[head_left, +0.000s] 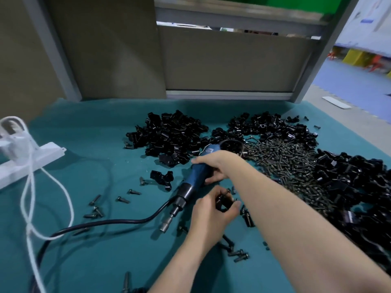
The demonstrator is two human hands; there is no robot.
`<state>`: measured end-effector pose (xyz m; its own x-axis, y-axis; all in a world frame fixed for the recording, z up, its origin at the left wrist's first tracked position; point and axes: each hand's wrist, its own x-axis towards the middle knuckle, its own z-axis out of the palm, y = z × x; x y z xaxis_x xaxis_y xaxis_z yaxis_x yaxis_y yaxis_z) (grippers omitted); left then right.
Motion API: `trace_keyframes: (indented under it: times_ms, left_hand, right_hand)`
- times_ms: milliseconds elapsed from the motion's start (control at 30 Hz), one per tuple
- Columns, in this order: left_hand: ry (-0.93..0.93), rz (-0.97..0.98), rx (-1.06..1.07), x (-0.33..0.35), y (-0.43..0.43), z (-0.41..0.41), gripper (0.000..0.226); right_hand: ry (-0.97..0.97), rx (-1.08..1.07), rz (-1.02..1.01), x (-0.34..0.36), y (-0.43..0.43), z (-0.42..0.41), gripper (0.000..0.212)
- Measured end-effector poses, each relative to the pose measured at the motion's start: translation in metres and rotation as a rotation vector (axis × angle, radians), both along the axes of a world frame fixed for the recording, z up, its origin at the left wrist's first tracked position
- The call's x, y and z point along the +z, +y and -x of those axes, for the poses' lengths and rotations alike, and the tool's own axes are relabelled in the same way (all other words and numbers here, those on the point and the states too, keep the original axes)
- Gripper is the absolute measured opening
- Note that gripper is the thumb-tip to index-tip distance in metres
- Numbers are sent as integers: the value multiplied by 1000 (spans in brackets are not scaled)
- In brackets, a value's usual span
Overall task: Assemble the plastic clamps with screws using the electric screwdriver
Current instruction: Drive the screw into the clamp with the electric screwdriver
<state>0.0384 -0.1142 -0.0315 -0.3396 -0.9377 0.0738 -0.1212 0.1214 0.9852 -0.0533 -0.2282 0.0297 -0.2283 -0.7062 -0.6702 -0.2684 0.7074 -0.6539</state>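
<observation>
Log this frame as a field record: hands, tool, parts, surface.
left hand: pinches a black clamp piece
right hand: grips the electric screwdriver by its blue body
bit: points down-left, away from the clamp piece, not engaged
screw pile: behind the right forearm
left clamp pile: left of the screw pile
right clamp pile: right of the screw pile
loose screws: scattered on the teal cloth
power strip: white, far left

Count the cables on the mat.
2: black cable lies from the electric screwdriver nose toward the near-left edge; white cord loops from the white fixture at left. Others may hide among the parts.
</observation>
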Motion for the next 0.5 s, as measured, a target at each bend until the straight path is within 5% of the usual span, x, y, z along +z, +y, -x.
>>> trace_keyframes:
  times_ms: [100,200,500]
  left_hand:
    - [-2,29,-25,2,2,0,22]
    - [-33,11,-16,1,0,-2,18]
    - [-46,41,91,3,-9,-15,22]
  right_hand:
    - [26,-114,96,-16,-6,-8,59]
    - [-170,-258,267,-6,-11,4,50]
    - [-1352,-725,797,49,32,55,47]
